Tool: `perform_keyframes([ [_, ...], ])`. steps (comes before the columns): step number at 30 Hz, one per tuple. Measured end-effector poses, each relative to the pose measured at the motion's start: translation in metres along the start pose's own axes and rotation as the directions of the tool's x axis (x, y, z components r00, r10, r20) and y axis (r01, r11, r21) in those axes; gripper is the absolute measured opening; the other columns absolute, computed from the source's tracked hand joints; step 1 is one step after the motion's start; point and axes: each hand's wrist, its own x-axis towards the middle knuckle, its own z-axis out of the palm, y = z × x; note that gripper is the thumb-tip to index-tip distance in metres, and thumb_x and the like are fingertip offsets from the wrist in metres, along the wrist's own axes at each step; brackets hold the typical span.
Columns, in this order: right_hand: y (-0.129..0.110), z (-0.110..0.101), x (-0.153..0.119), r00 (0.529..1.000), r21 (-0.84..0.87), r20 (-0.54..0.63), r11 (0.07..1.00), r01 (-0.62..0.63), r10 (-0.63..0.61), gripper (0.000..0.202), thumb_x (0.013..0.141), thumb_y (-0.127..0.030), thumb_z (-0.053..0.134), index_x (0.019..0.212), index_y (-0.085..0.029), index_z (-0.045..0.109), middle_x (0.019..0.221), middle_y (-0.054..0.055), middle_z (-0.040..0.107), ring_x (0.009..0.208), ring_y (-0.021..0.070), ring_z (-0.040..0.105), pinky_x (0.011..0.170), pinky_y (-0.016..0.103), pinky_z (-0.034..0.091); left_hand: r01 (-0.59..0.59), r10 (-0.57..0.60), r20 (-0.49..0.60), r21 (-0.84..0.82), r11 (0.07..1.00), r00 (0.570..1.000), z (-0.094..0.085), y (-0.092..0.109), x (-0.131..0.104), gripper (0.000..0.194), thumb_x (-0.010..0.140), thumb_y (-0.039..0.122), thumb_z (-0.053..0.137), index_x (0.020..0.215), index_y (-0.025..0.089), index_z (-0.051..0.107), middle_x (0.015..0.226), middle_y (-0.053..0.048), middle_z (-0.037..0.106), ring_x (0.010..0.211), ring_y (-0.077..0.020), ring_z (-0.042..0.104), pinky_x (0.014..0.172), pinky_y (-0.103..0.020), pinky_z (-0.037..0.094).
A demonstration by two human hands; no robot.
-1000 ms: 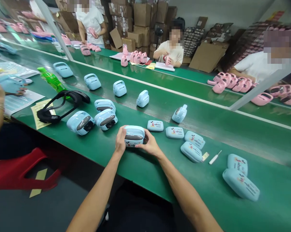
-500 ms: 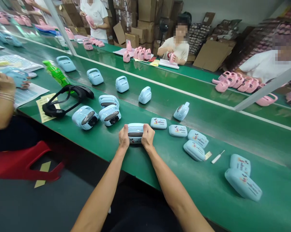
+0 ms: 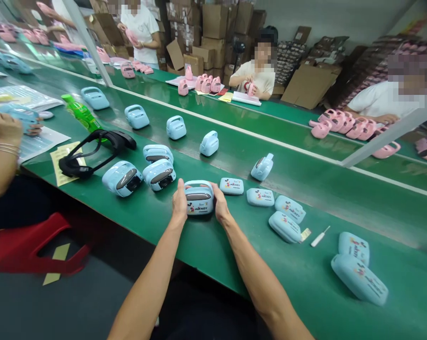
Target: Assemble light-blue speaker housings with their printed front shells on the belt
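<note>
A light blue case (image 3: 200, 206) with a handle, a dark strip and a Mickey print stands on the green table (image 3: 146, 215), between my two hands. My left hand (image 3: 180, 202) is wrapped against its left side, and my right hand (image 3: 220, 202) holds its right side. Just left of them are blue cases with dark glossy fronts (image 3: 160, 174). To the right lie several printed blue shells, the nearest one (image 3: 231, 186) beside my right hand. A small white-handled screwdriver (image 3: 320, 237) rests farther right.
Blue cases (image 3: 176, 127) stand in a row on the belt beyond. A black head strap (image 3: 82, 160) and a green bottle (image 3: 81, 112) lie at the left, near a co-worker's hand (image 3: 4, 126). Across, people handle pink cases (image 3: 206, 85). A red stool (image 3: 29, 241) stands lower left.
The case between my hands has tilted so its printed front shows and its handle stands up. My fingers have moved from its top edge to its sides. The view has shifted slightly.
</note>
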Motion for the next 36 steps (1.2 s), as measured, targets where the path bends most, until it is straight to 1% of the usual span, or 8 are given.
perform_keyframes([
  [3, -0.01, -0.016, 0.0, 0.993, 0.012, 0.06, 0.995, -0.098, 0.097, 0.051, 0.08, -0.068, 0.065, 0.098, -0.021, 0.071, 0.092, 0.002, 0.073, 0.088, 0.0205, 0.064, 0.082, 0.029, 0.05, 0.256, -0.213, 0.243, -0.162, 0.953, 0.946, -0.009, 0.018, -0.008, 0.056, 0.078, 0.065, 0.068, 0.106, 0.016, 0.067, 0.082, -0.007, 0.073, 0.072, -0.0246, 0.07, 0.06, -0.033, 0.052],
  [5, -0.017, -0.024, -0.001, 0.971, 0.011, -0.004, 0.971, -0.241, 0.241, 0.051, 0.082, -0.068, 0.064, 0.092, -0.019, 0.07, 0.082, 0.002, 0.072, 0.076, 0.0187, 0.063, 0.071, 0.028, 0.05, 0.279, -0.208, 0.383, -0.142, 0.95, 0.9, -0.018, 0.029, -0.017, 0.067, 0.069, 0.05, 0.082, 0.126, 0.021, 0.062, 0.091, -0.005, 0.074, 0.071, -0.0207, 0.069, 0.057, -0.028, 0.051],
  [7, -0.025, -0.029, -0.002, 0.92, 0.063, -0.023, 0.919, -0.39, 0.392, 0.052, 0.086, -0.068, 0.059, 0.094, -0.018, 0.069, 0.078, 0.003, 0.072, 0.065, 0.0166, 0.061, 0.061, 0.028, 0.049, 0.226, -0.172, 0.422, -0.082, 0.971, 0.89, -0.025, 0.036, -0.026, 0.082, 0.064, 0.041, 0.089, 0.138, 0.027, 0.056, 0.099, -0.004, 0.075, 0.074, -0.0176, 0.069, 0.057, -0.025, 0.05],
  [11, -0.034, -0.032, -0.007, 0.864, 0.153, 0.021, 0.852, -0.501, 0.504, 0.049, 0.094, -0.063, 0.054, 0.106, -0.018, 0.068, 0.09, 0.006, 0.076, 0.06, 0.016, 0.064, 0.057, 0.029, 0.052, 0.116, -0.118, 0.438, 0.03, 0.993, 0.891, -0.03, 0.044, -0.036, 0.07, 0.065, 0.05, 0.086, 0.126, 0.023, 0.067, 0.108, -0.009, 0.074, 0.085, -0.0196, 0.069, 0.061, -0.024, 0.051],
  [25, -0.024, -0.041, -0.024, 0.841, 0.146, 0.089, 0.828, -0.541, 0.534, 0.045, 0.096, -0.059, 0.053, 0.113, -0.02, 0.067, 0.093, 0.006, 0.075, 0.062, 0.0157, 0.066, 0.058, 0.031, 0.056, 0.057, -0.095, 0.403, 0.104, 0.993, 0.91, -0.029, 0.034, -0.041, 0.075, 0.062, 0.059, 0.086, 0.125, 0.022, 0.07, 0.119, -0.014, 0.075, 0.105, -0.0298, 0.069, 0.068, -0.029, 0.052],
  [28, -0.028, -0.04, -0.037, 0.833, 0.257, 0.138, 0.793, -0.553, 0.536, 0.042, 0.095, -0.056, 0.054, 0.116, -0.021, 0.066, 0.098, 0.006, 0.076, 0.069, 0.0178, 0.068, 0.057, 0.031, 0.059, -0.015, -0.001, 0.387, 0.038, 0.999, 0.922, -0.023, 0.027, -0.049, 0.087, 0.059, 0.056, 0.088, 0.133, 0.02, 0.063, 0.122, -0.015, 0.073, 0.11, -0.0327, 0.068, 0.081, -0.035, 0.055],
  [31, -0.036, -0.033, -0.049, 0.849, 0.418, 0.207, 0.741, -0.526, 0.486, 0.043, 0.093, -0.055, 0.057, 0.116, -0.019, 0.067, 0.1, 0.007, 0.076, 0.074, 0.02, 0.07, 0.058, 0.033, 0.061, -0.144, 0.143, 0.433, -0.03, 0.989, 0.89, -0.015, 0.023, -0.062, 0.095, 0.054, 0.042, 0.094, 0.139, 0.023, 0.055, 0.135, -0.013, 0.065, 0.12, -0.0323, 0.064, 0.095, -0.038, 0.054],
  [36, -0.054, -0.019, -0.062, 0.883, 0.526, 0.297, 0.709, -0.47, 0.364, 0.05, 0.092, -0.057, 0.059, 0.119, -0.016, 0.067, 0.103, 0.011, 0.077, 0.081, 0.0245, 0.072, 0.065, 0.038, 0.063, -0.292, 0.305, 0.349, -0.091, 0.952, 0.886, -0.013, 0.036, -0.088, 0.083, 0.058, 0.033, 0.092, 0.131, 0.031, 0.053, 0.149, -0.008, 0.052, 0.124, -0.0312, 0.061, 0.093, -0.038, 0.058],
])
